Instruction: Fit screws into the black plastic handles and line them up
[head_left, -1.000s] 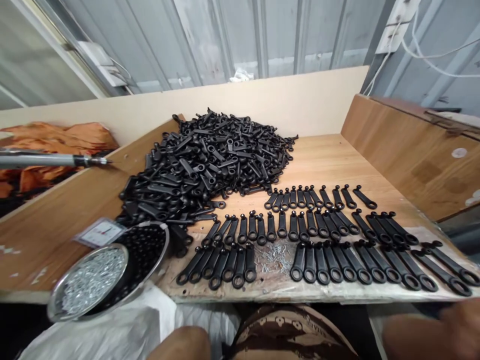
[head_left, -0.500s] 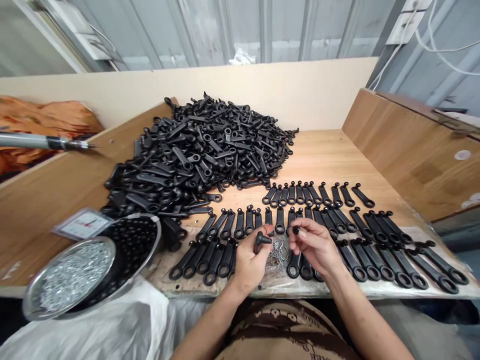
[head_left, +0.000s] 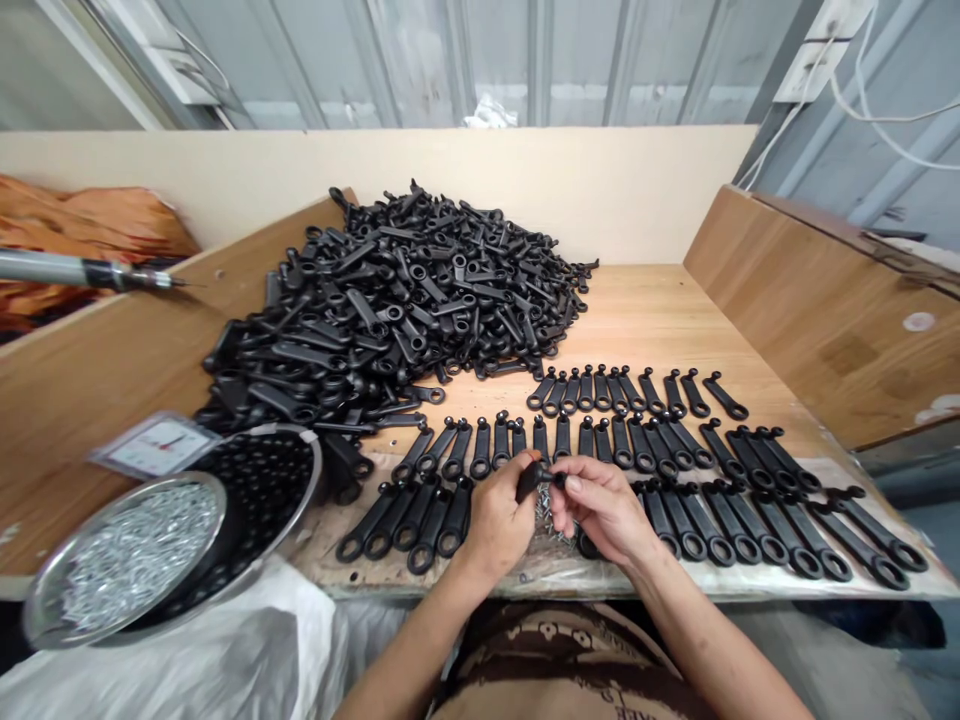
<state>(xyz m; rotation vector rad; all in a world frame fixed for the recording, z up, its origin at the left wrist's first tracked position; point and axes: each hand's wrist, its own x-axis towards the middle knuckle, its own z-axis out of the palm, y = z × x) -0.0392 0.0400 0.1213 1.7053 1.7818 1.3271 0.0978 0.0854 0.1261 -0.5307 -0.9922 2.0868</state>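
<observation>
My left hand [head_left: 501, 520] is closed around a black plastic handle [head_left: 529, 478], holding it over the front of the wooden bench [head_left: 645, 320]. My right hand [head_left: 600, 505] pinches a small black piece against the handle's end; the two hands meet there. Under them lies a small heap of silver screws [head_left: 551, 520]. Rows of black handles [head_left: 675, 470] lie side by side across the bench in front of me. A big pile of black handles [head_left: 420, 290] rises behind them on the left.
At the front left stand a metal bowl of silver screws [head_left: 127, 555] and a bowl of small black parts [head_left: 270, 480], with a small dial scale [head_left: 154, 445] beside them. A power screwdriver [head_left: 82, 270] hangs at the left. Wooden partitions [head_left: 825, 310] flank the bench.
My hands came up from below onto the bench, the left picking up a handle. The right hand has since moved left and brought its small piece against the handle's end.
</observation>
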